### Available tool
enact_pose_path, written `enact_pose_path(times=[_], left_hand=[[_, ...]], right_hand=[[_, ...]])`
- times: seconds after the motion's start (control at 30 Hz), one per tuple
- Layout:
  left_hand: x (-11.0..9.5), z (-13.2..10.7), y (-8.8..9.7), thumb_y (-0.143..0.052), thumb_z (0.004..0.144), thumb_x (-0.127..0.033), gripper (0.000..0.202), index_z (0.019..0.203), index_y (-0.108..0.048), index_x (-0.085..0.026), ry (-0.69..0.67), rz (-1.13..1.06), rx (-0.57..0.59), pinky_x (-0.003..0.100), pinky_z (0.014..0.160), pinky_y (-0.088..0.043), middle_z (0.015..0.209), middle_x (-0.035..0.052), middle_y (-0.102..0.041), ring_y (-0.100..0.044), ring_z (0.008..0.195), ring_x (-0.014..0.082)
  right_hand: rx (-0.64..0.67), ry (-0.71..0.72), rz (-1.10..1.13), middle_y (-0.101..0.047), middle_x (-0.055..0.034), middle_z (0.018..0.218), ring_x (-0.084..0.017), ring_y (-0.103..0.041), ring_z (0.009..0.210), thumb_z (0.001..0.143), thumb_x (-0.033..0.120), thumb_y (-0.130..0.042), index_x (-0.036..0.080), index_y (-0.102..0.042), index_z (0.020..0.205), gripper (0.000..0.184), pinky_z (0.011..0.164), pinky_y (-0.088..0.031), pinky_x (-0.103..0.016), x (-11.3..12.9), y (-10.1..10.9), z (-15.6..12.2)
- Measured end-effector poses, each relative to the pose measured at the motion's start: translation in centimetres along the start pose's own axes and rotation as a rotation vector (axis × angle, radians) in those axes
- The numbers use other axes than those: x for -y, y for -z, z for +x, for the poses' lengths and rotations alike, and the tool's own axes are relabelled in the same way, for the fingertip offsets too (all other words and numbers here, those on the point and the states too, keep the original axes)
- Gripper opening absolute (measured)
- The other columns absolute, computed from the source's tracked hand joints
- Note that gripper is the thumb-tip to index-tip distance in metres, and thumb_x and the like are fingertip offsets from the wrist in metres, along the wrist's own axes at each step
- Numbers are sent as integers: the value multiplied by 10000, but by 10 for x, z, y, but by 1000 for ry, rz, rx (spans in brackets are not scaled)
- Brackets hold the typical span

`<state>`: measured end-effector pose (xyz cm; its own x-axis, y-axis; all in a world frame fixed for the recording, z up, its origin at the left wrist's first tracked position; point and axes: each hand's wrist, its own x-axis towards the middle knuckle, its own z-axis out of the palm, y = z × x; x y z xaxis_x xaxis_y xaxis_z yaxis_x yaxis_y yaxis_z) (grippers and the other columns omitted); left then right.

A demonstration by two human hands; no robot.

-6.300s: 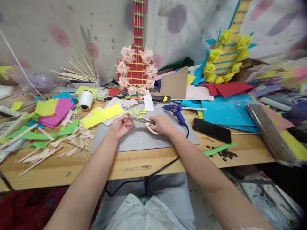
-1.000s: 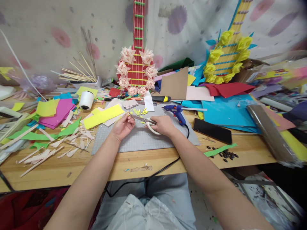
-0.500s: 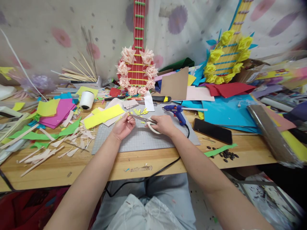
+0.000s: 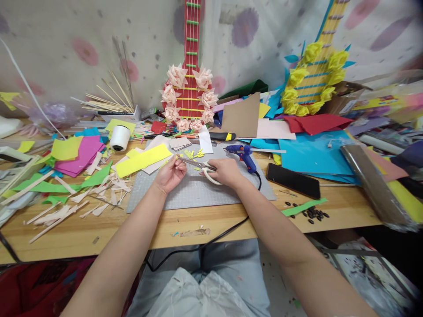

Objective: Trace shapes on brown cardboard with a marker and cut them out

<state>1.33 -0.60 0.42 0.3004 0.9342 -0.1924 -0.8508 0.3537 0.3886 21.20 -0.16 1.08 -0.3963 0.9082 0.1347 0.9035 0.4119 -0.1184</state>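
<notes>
We have the right hand (image 4: 225, 172) clamped on the white-handled scissors (image 4: 198, 165) above the grey mat (image 4: 194, 196), tips aimed at the left hand (image 4: 170, 174), whose fingers pinch a small yellow piece (image 4: 177, 157), likely to steady it. Yellow bits (image 4: 198, 153) lie just beyond; the glue gun (image 4: 243, 154) sits rightward, probably parked within reach.

This looks like a craft workshop: scissors (image 4: 198, 165), glue gun (image 4: 243, 154), cutting mat (image 4: 198, 193) and coloured sheets (image 4: 317, 154) crowd the wooden worktop (image 4: 205, 220), with 2 flower-trimmed model guitars (image 4: 187, 94) (1 red, 1 yellow) behind.
</notes>
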Motion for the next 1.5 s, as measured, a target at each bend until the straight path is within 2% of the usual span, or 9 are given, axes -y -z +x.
enact_pose_path(times=[0.37, 0.63, 0.87, 1.2, 1.5], left_hand=[[0, -1, -1, -351, 902, -147, 202, 766, -501, -140, 0, -39, -34, 121, 458, -376, 566, -40, -334, -358, 477, 38], [0, -1, 1, -331, 906, -143, 223, 743, -482, -130, 15, -25, 13, 115, 456, -372, 557, -43, -328, -346, 465, 35], [0, 1, 0, -341, 908, -176, 245, 700, -464, -136, 9, -26, -54, 121, 431, -360, 534, -46, -318, -339, 448, 39], [5, 3, -1, -343, 909, -205, 287, 640, -422, -142, -36, 102, -104, 130, 421, -339, 513, -45, -327, -332, 431, 40], [6, 5, 3, -351, 905, -214, 290, 624, -393, -154, -77, 183, -122, 142, 411, -313, 495, -48, -324, -324, 415, 48]], right_hand=[[23, -5, -15, -681, -46, 808, -167, -580, 731, 797, 621, -364, 233, -635, 831, 475, 570, -245, -263, -1, 1, 0], [11, -35, 6, -675, -44, 804, -169, -573, 743, 803, 611, -364, 231, -621, 820, 459, 570, -242, -258, -4, -3, 0], [-7, 6, -25, -683, -60, 855, -189, -589, 783, 795, 607, -373, 217, -613, 838, 460, 595, -256, -266, -2, -1, 0], [-86, 15, -97, -674, -72, 903, -206, -582, 855, 797, 523, -436, 204, -609, 862, 369, 658, -289, -287, 1, 0, 1], [-98, 9, -133, -670, -64, 901, -203, -575, 872, 787, 487, -473, 206, -603, 867, 319, 682, -295, -298, 0, 0, 1]])
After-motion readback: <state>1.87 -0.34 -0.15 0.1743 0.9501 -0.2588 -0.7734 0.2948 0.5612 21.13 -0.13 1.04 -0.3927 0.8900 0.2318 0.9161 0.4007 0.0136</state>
